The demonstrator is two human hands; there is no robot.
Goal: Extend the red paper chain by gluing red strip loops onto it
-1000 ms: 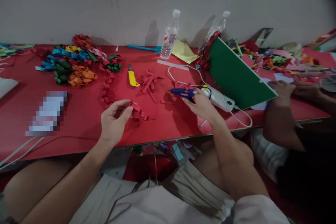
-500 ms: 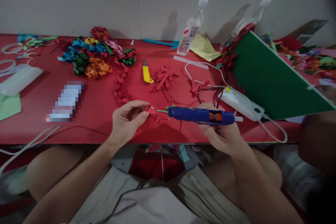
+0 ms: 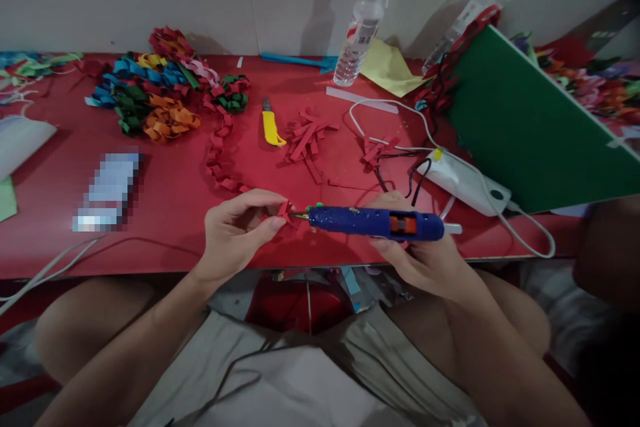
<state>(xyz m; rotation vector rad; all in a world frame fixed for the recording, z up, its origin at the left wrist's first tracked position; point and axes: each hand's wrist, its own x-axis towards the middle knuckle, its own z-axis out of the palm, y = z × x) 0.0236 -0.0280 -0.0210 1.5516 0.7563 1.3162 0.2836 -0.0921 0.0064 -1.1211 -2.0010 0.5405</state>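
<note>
My right hand (image 3: 415,247) is wrapped round a blue hot glue gun (image 3: 370,222), which lies level with its metal nozzle pointing left. Between the thumb and fingers of my left hand (image 3: 240,227) is a red paper strip (image 3: 285,212). The nozzle tip meets the strip, or comes very close to it; I cannot tell which. From my left hand a red paper chain (image 3: 217,153) runs back across the table. Loose red paper strips (image 3: 309,139) lie in a pile behind the glue gun, with a yellow utility knife (image 3: 271,125) to their left.
Colourful paper chains (image 3: 170,119) are heaped at the back left, beyond a blurred phone (image 3: 109,190). A water bottle (image 3: 356,40) stands near the wall. To the right are a white power strip (image 3: 463,180), its cable (image 3: 530,250) and a leaning green board (image 3: 530,127).
The glue gun's nozzle has come left, up to the red strip in my left hand. The camera view has shifted slightly, so the table things appear moved.
</note>
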